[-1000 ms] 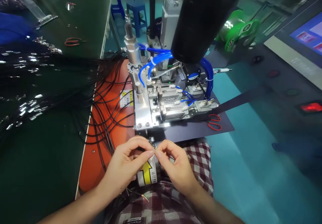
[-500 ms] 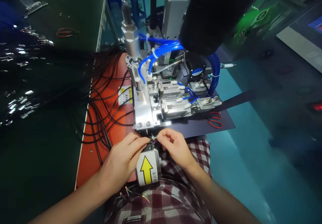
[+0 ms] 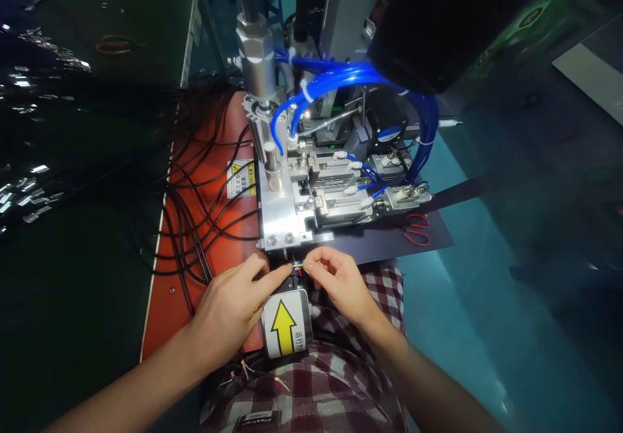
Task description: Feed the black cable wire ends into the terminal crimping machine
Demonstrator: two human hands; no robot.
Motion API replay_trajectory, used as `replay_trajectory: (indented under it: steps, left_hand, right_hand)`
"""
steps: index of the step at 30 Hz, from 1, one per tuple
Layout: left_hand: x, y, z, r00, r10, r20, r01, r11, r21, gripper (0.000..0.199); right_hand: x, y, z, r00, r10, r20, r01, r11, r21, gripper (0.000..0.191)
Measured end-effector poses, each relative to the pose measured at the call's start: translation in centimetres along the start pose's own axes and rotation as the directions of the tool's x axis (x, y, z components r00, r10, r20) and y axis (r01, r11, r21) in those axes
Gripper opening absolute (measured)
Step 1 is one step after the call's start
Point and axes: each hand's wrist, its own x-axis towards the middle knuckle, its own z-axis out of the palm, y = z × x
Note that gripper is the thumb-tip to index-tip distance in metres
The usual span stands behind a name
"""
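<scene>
Both my hands meet at the near edge of the machine, over a small dark fixture. Thin coloured wires lie between my fingertips. My right hand pinches them between thumb and forefinger. From the left, the thumb of my left hand reaches the same wires; its fingers are curled and partly hidden, closed about the wire end. Just below stands a white-topped motor housing with a yellow arrow. Close above the fingertips is the machine's metal plate.
Black cables run across the orange tabletop at left. More stripped cable ends hang over my lap. Red-handled snips lie right of the machine; another red-handled tool lies far left. Blue air hoses arch above.
The view has shifted slightly. My left forefinger has drawn back a little from its thumb tip, while my right hand keeps its pinch on the wires at the same place.
</scene>
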Motion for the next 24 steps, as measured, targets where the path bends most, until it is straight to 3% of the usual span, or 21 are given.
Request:
replay_trajectory:
  steps: [8, 24]
  left_hand:
    - [0.19, 0.21, -0.12, 0.999, 0.045, -0.02, -0.043, 0.994, 0.098, 0.036]
    - [0.19, 0.32, -0.12, 0.999, 0.046, -0.004, -0.046, 0.994, 0.1, 0.033]
  right_hand:
    - [-0.06, -0.07, 0.06, 1.0, 0.003, -0.014, -0.003, 1.0, 0.005, 0.018]
    - [-0.11, 0.27, 0.15, 0.999, -0.024, -0.026, 0.022, 0.998, -0.055, 0.017]
